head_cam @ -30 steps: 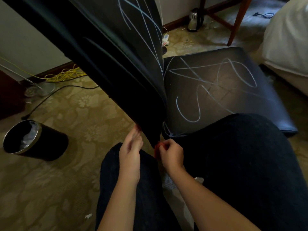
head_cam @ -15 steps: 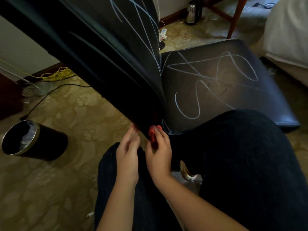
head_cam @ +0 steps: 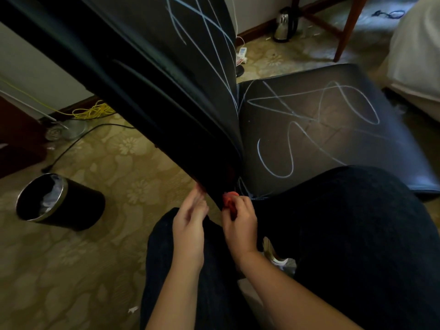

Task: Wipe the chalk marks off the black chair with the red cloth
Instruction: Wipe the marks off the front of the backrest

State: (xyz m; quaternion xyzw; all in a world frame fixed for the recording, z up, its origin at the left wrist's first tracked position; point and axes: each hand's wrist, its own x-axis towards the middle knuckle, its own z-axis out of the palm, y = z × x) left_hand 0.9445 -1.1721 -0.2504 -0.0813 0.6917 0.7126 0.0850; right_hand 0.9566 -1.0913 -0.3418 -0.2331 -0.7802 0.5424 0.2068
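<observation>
The black chair fills the middle of the view, its seat and its backrest both scrawled with pale blue chalk lines. The backrest runs from the top left down to a low corner just above my hands. My right hand pinches a small bunch of the red cloth at that corner, on the seat side. My left hand is on the other side of the corner, fingers straight and touching the backrest's edge; a sliver of red shows at its fingertips. Most of the cloth is hidden.
A black waste bin lies tipped on the patterned carpet at the left. Yellow cable and a black cord run along the wall. A kettle and a wooden leg stand beyond the chair. White bedding is at right. My dark-trousered knees fill the foreground.
My right hand has moved up and left with the red cloth to the backrest's low corner, closer to my left hand. The view has shifted slightly.
</observation>
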